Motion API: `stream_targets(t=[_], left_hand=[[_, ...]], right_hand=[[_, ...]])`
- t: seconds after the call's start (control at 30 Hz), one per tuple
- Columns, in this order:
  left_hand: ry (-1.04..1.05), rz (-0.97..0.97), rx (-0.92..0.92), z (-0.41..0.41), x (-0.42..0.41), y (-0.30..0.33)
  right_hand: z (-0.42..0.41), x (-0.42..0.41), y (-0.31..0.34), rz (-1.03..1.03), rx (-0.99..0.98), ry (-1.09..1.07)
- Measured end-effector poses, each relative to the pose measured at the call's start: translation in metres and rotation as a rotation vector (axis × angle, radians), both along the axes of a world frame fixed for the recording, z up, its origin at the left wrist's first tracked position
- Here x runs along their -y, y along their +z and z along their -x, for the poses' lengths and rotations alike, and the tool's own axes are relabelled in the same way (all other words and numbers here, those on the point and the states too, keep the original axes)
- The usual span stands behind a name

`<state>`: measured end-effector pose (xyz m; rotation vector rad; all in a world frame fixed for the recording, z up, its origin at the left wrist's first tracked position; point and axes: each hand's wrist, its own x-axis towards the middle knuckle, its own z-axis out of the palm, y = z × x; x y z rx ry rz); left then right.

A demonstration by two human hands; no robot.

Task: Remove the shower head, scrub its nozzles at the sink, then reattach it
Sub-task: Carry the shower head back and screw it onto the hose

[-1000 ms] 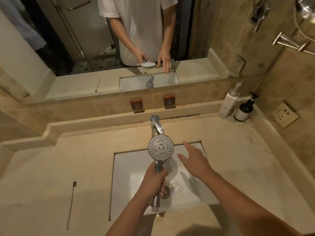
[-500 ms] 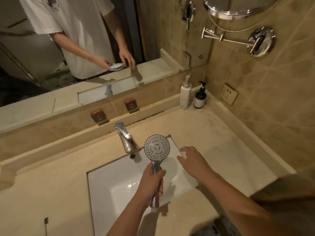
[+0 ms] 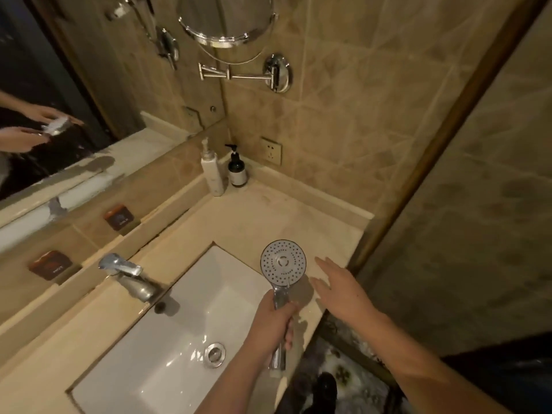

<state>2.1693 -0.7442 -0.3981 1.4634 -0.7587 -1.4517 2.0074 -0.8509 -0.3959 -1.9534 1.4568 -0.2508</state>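
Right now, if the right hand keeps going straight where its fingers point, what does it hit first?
Likely the bare countertop past the shower head. The right hand is open, fingers aimed up-left, passing just right of the head. Depth unclear; the bottles sit further off.

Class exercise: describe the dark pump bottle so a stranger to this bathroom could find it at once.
Start at the white sink basin and follow the countertop to its far corner, below the wall socket. Two pump bottles stand there together. Yours is the shorter dark bottle with a pale label, right of the taller white bottle.
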Motion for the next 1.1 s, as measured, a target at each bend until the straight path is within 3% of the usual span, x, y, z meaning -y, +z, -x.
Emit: stream_targets(t=[1.1], left_hand=[[-0.427,-0.071,0.075,0.249,-0.008,0.014]], right_hand=[[0.281,-0.087,0.011,0.07,0.077,-0.463]])
